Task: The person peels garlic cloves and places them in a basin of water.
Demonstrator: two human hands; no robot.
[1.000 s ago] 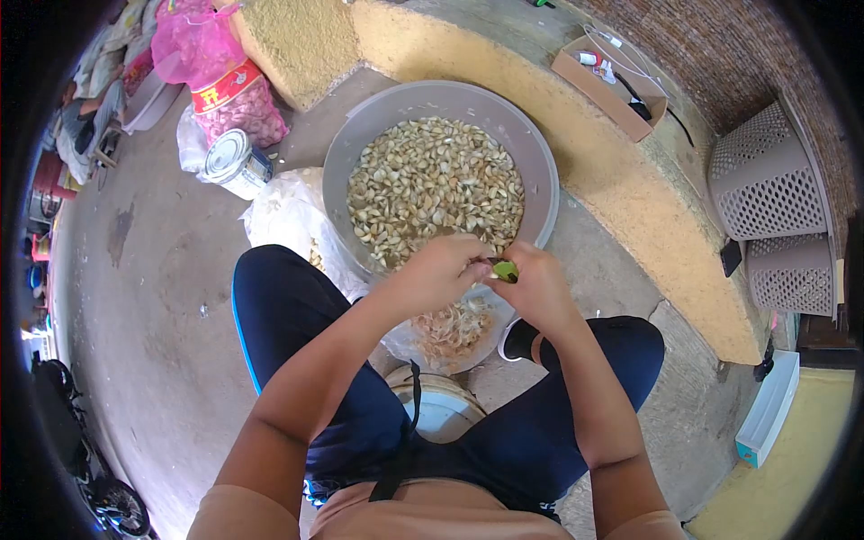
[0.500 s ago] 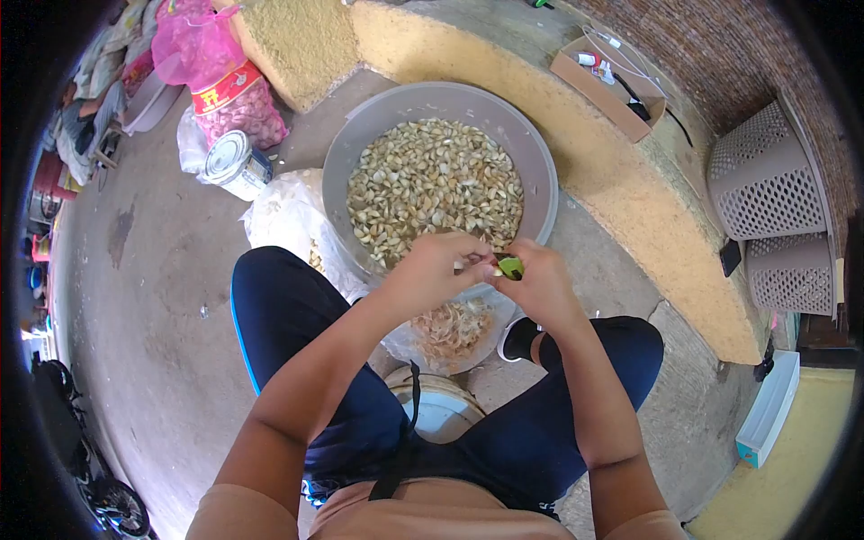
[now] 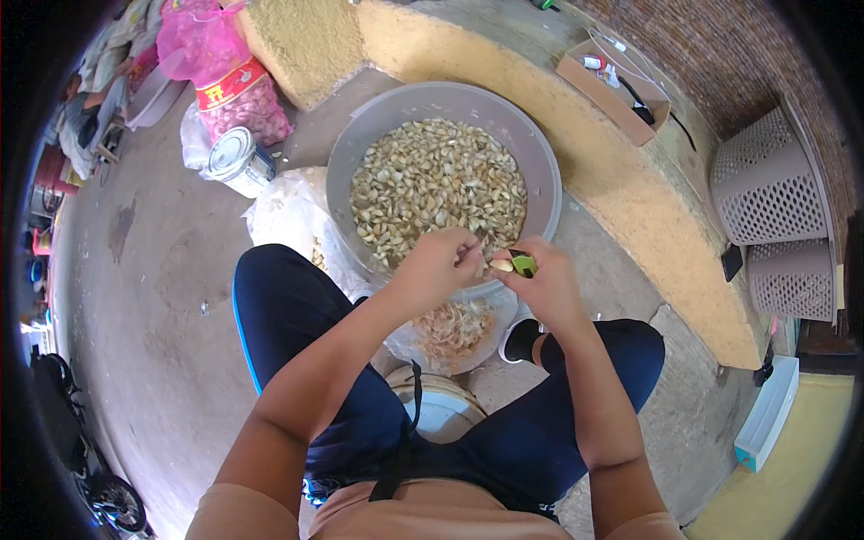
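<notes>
A pale, oval garlic clove (image 3: pixel 501 265) is held at the near edge of a wide, round, grey plastic tub (image 3: pixel 539 166). It is pinched between the thumb and fingers of the right hand (image 3: pixel 551 286), and a small bright-green tool (image 3: pixel 525 265) is gripped in the same fingers, seemingly so that both can be managed together. The clove is turned toward the left hand (image 3: pixel 432 270), whose thumb and fingertips are drawn together just beside it; whether a scrap of skin is pinched there cannot be told.

In the tub, a mass of pale, wet-looking garlic cloves (image 3: pixel 441 175) is kept within short reach, probably to spare the arms. Dry, papery tan peelings (image 3: pixel 454 333) are gathered in a clear plastic bag on the near side, below the hands, where falling scraps can likely be caught. A whitish translucent plastic bag (image 3: pixel 288 207) is set against the tub's left side, close to the left knee. Farther left, a white lidded can (image 3: pixel 232 155) is placed beside a bright-pink mesh sack (image 3: pixel 256 112), out of the hands' way.
</notes>
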